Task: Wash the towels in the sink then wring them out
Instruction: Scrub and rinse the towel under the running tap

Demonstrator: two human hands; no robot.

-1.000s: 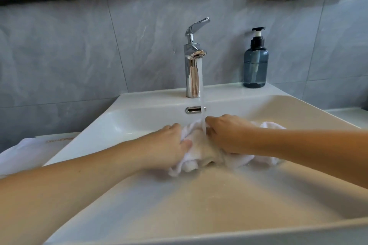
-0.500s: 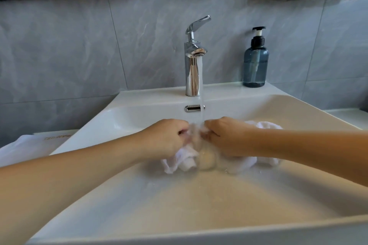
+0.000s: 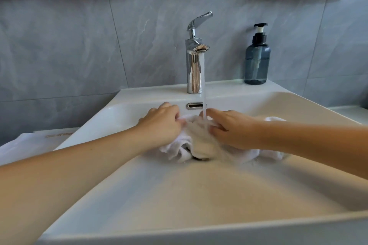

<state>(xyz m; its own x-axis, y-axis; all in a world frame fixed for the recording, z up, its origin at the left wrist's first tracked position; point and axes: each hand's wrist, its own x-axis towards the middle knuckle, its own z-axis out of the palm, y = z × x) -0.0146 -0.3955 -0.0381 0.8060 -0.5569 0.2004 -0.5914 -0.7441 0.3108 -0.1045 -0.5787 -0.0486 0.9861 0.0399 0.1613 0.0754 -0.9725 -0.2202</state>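
Note:
A wet white towel (image 3: 201,145) lies bunched in the white sink (image 3: 179,195), over the drain. Water runs from the chrome faucet (image 3: 194,61) onto the cloth between my hands. My left hand (image 3: 161,125) grips the towel's left part with curled fingers. My right hand (image 3: 231,129) holds the right part, fingers bent over the cloth and thumb pressing into it. More of the towel (image 3: 274,119) shows behind my right forearm.
A blue soap dispenser (image 3: 256,59) stands on the sink's back right corner. Another white towel (image 3: 25,145) lies on the surface left of the basin. A grey tiled wall rises behind, with black plastic sheeting along the top.
Both hands have shifted slightly back toward the faucet and apart, spreading the towel under the stream. The drain now peeks out below the cloth.

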